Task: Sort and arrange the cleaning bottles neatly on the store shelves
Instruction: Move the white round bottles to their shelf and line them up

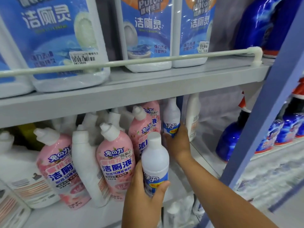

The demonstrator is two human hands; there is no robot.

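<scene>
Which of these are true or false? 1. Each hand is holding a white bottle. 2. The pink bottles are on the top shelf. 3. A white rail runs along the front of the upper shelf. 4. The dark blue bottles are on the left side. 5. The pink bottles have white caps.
1. True: the left hand grips the near white bottle and the right hand holds the far white bottle.
2. False: the pink bottles stand on the lower shelf, beneath the big blue-labelled jugs.
3. True: the white rail spans the upper shelf.
4. False: the dark blue bottles stand at the right.
5. True.
</scene>
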